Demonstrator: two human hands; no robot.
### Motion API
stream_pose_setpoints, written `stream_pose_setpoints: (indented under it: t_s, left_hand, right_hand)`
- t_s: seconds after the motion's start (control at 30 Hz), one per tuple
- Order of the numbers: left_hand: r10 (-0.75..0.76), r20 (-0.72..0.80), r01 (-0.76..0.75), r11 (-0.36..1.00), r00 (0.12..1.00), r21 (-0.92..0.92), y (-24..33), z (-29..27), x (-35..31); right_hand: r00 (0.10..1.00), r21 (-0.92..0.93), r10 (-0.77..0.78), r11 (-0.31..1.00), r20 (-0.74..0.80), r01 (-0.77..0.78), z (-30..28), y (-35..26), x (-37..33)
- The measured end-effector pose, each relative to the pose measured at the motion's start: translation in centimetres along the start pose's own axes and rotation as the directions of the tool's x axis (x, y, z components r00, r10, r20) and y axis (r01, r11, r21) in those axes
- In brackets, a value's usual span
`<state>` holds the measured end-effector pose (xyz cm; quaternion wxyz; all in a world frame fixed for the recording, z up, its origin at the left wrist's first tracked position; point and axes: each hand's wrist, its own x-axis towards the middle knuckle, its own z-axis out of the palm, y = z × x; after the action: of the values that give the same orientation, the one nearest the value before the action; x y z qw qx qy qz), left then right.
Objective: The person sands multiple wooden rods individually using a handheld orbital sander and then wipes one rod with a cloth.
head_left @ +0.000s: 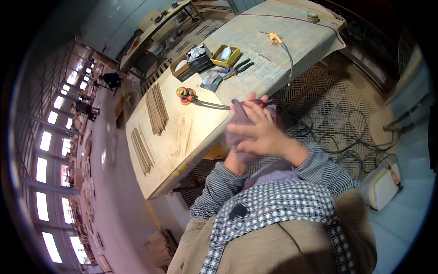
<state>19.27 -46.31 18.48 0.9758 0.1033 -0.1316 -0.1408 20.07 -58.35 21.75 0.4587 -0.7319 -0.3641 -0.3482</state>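
Note:
In front of my chest, at the table's near edge, both hands are on a crumpled purple-grey cloth [235, 128]. My right hand [264, 132] lies across its front with fingers spread against the fabric, slightly blurred. Behind the cloth is my left hand [236, 163], showing mainly at the wrist; its fingers are largely hidden. A dark hose [212, 105] runs from a round red-and-yellow tool [185, 95] on the table toward the cloth. Where the hose ends behind my hands, I cannot tell.
On the pale table [200, 132] lie two groups of thin wood strips [156, 108]. Farther back are pliers [241, 69], a yellow box [220, 62], a dark carton [186, 73] and an orange air blow gun [274, 38]. Coiled hoses [340, 148] lie on the patterned mat at right.

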Motion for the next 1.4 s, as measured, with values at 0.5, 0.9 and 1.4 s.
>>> stream_pose_setpoints:
  t_s: [0.5,0.9,1.4]
  left_hand:
    - [-0.474,-0.011,-0.461,-0.860,0.880,0.219,-0.3,-3.1,-3.6]
    - [-0.517,0.078,-0.486,-0.728,0.852,0.483,-1.5,-1.0,-4.8]
    - [0.369,-0.391,-0.214,0.897,0.843,0.386,3.7,-5.2,-6.9]
  right_hand:
    - [0.358,0.647,0.608,-0.356,0.708,-0.675,-1.9,6.0,-5.5]
    - [0.614,-0.034,0.660,0.693,0.432,-0.721,3.8,6.6,-8.7]
    - [0.714,-0.195,0.183,0.979,0.675,-0.067,3.3,4.7,-4.3]
